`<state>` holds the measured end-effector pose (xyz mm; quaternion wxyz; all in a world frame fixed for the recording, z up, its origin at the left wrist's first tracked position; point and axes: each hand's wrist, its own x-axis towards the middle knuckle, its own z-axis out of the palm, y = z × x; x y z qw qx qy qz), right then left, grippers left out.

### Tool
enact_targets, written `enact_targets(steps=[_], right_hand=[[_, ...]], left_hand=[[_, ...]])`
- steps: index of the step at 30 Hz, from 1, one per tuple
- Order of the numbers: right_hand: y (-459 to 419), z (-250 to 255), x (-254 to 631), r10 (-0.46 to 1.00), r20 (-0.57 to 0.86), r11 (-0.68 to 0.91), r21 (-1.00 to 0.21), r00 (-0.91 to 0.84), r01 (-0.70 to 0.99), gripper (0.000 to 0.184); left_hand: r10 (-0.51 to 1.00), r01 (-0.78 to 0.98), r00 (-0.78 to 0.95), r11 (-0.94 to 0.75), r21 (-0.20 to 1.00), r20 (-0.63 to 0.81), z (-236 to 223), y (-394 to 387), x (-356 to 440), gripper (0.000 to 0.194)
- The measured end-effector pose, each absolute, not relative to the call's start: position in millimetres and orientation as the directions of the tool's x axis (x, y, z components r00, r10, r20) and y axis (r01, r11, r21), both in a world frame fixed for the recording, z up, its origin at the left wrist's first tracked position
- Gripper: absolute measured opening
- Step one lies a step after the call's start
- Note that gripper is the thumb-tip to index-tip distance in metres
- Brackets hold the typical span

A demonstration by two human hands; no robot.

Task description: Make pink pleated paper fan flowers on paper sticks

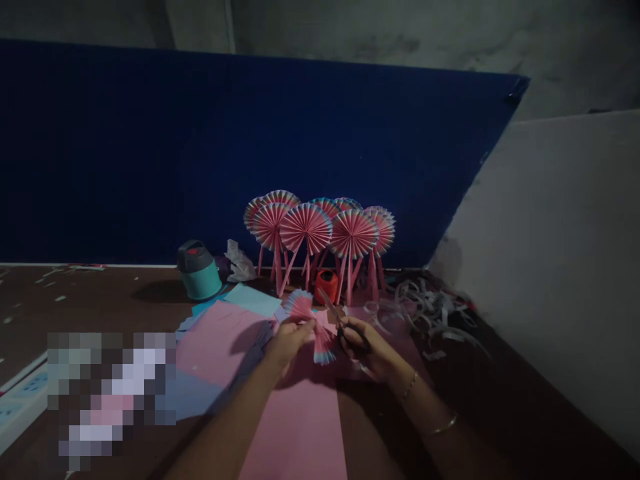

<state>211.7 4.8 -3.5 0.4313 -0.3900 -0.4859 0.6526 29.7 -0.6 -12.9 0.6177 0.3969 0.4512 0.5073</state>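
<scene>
Between the fingers of my left hand [289,345] is a pleated paper fan [301,304], pinched at its middle so that both ends spread out. Its folds are pink with pale blue edges. My right hand [367,347] grips a pair of scissors [334,308] by the dark handles, the blades pointing up and left, close beside the fan. I cannot tell whether the blades touch the paper. Under both hands lies a long pink paper sheet [300,427]. Just behind them sits a small red object [327,287].
Several round pleated fans [306,229] on pink paper legs stand against a blue board [200,153]. A teal container with a dark lid [199,273] is at the left, near stacked pink sheets [220,340]. Curled paper strips [435,310] heap at the right. A power strip [23,407] lies front left.
</scene>
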Motion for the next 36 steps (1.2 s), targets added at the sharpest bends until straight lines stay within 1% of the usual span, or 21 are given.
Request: enact_targets(steps=[2,4,5,7,10,12,13,14,16,17,19,22,23,25,26,27,28,30,32,33,36], right_hand=[[11,-9,220,0.982,-0.036,-0.049,-0.997,-0.186,-0.067,0.033],[17,-14,229,0.996,0.081,0.085,-0.968,-0.025,0.235,0.027],[19,-16,233,0.99,0.142,0.121,-0.902,0.019,0.414,0.021],[23,-18,241,0.973,0.221,0.133,-0.757,0.059,0.64,0.01],[24,-17,250,0.966,0.255,0.146,-0.67,0.041,0.727,0.007],[23,-15,255,0.973,0.23,0.158,-0.613,-0.017,0.774,0.009],[23,-14,258,0.98,0.193,0.158,-0.608,-0.048,0.778,0.01],[22,-14,260,0.987,0.143,0.152,-0.636,-0.079,0.757,0.013],[22,-13,264,0.99,0.045,0.121,-0.745,-0.132,0.656,0.019],[22,-11,265,0.988,0.025,0.111,-0.793,-0.15,0.599,0.019],[21,-6,261,0.987,0.052,0.126,-0.835,-0.151,0.536,0.016],[17,9,240,0.976,0.182,0.22,-0.819,-0.124,0.53,0.025],[15,14,229,0.962,0.231,0.275,-0.813,-0.149,0.514,0.027],[12,20,206,0.917,0.3,0.394,-0.791,-0.264,0.468,0.025],[11,22,195,0.899,0.315,0.427,-0.785,-0.305,0.449,0.025],[11,23,187,0.892,0.301,0.431,-0.788,-0.337,0.439,0.024],[12,23,181,0.903,0.252,0.391,-0.817,-0.347,0.425,0.021],[14,22,174,0.926,0.124,0.259,-0.895,-0.357,0.363,0.016],[17,21,174,0.956,0.053,0.132,-0.957,-0.288,0.259,0.017],[18,20,174,0.973,0.064,0.11,-0.973,-0.221,0.204,0.019],[19,13,177,0.983,0.184,0.185,-0.978,-0.011,0.097,0.027]], left_hand=[[0.988,-0.346,0.084,0.148,0.926,-0.127,-10,3,21,0.033],[0.988,-0.427,0.084,0.152,0.891,-0.129,-8,7,13,0.034],[0.986,-0.462,0.086,0.164,0.872,-0.139,-7,8,10,0.034],[0.982,-0.501,0.092,0.191,0.844,-0.168,-6,9,7,0.035],[0.981,-0.523,0.076,0.191,0.83,-0.178,-6,7,7,0.035],[0.982,-0.508,0.076,0.186,0.841,-0.171,-6,6,8,0.036],[0.983,-0.5,0.08,0.181,0.847,-0.163,-5,6,9,0.035],[0.984,-0.493,0.085,0.176,0.852,-0.155,-5,6,9,0.034],[0.986,-0.484,0.087,0.167,0.859,-0.143,-4,5,9,0.033],[0.986,-0.478,0.087,0.166,0.863,-0.141,-3,5,9,0.033],[0.985,-0.449,0.101,0.169,0.878,-0.138,-2,4,9,0.033],[0.983,-0.382,0.14,0.161,0.91,-0.115,0,2,12,0.034],[0.983,-0.36,0.142,0.16,0.919,-0.116,1,0,13,0.036],[0.983,-0.33,0.128,0.168,0.929,-0.132,1,-2,16,0.037],[0.983,-0.323,0.117,0.174,0.93,-0.144,1,-3,17,0.037],[0.982,-0.313,0.108,0.182,0.932,-0.155,0,-4,17,0.037],[0.982,-0.299,0.098,0.184,0.936,-0.161,-1,-4,17,0.036],[0.988,-0.243,0.039,0.152,0.958,-0.147,-4,-2,14,0.033],[0.992,-0.064,-0.074,0.097,0.993,-0.101,-7,3,8,0.028],[0.989,0.049,-0.131,0.076,0.996,-0.069,-8,6,4,0.025],[0.972,0.343,-0.236,0.085,0.935,-0.002,-8,13,-6,0.022]])
